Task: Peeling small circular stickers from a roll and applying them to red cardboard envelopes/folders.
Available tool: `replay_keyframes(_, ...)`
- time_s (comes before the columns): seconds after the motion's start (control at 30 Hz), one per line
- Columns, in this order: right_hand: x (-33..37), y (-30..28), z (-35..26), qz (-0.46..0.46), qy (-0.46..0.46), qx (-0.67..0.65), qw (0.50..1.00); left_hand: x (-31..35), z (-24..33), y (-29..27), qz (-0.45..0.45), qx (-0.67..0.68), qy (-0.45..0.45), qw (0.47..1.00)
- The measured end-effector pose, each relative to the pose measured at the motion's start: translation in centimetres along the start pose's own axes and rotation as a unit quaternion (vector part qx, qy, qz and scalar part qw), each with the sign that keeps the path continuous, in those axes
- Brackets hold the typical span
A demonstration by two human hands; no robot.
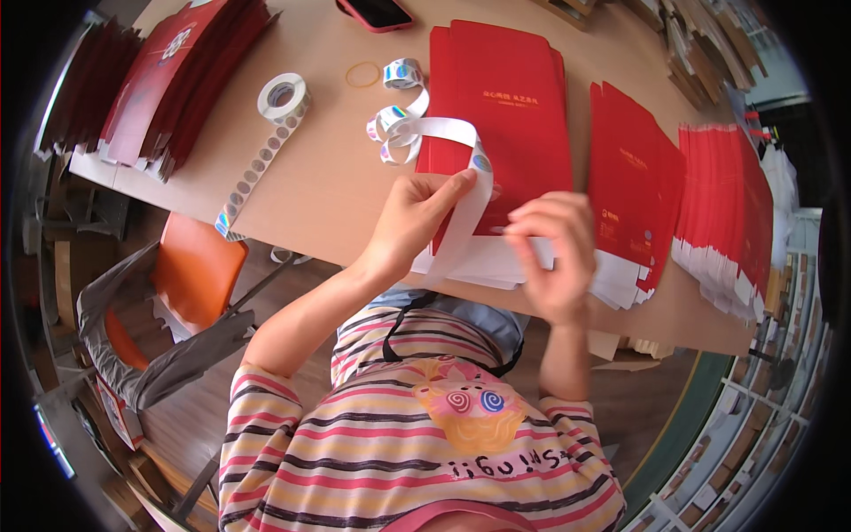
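Note:
My left hand (pixel 412 217) pinches a white sticker strip (pixel 459 131) between thumb and fingers. One round silvery sticker shows on the strip just above the thumb. The strip's free end hangs down toward the table edge, and its other part curls loosely to a small coil at the back. To the right, my right hand (pixel 560 253) is raised with thumb and fingertips drawn together, slightly blurred. Anything between those fingertips is too small to make out. Under both hands lies a stack of flat red paper pieces (pixel 505 75) with white lower ends. A second red stack (pixel 629 168) is fanned beside it.
Another red stack (pixel 722 204) lies at the table's right edge, and more red pieces (pixel 191 66) stand at the far left. A sticker roll (pixel 298 103), a rubber band (pixel 363 86) and a phone (pixel 381 13) rest on the table (pixel 328 168). An orange chair (pixel 202 275) stands left.

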State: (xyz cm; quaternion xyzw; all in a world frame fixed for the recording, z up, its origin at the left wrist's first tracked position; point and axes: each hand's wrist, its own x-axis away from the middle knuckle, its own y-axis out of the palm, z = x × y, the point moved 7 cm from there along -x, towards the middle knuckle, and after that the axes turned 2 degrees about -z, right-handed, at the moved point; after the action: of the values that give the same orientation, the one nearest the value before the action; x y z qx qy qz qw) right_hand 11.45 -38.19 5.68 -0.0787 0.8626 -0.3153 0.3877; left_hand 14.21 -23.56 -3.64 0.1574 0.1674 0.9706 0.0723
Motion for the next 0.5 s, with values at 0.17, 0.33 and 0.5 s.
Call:
replay_keyframes(0.17,-2.4,-4.8,8.6,-0.223,0.173,-0.092,0.955,0.6,-1.1,-0.4,-0.039,-0.253,0.049,0.965)
replay_keyframes(0.33,-2.0,-1.8,13.1,-0.411,0.225,-0.104,0.877,1.3,-0.7,0.6,-0.049,-0.267,0.127,0.954)
replay_keyframes(0.5,-0.9,-0.7,15.1,-0.478,0.263,-0.050,0.836,1.3,-0.5,0.8,-0.060,-0.267,0.122,0.954)
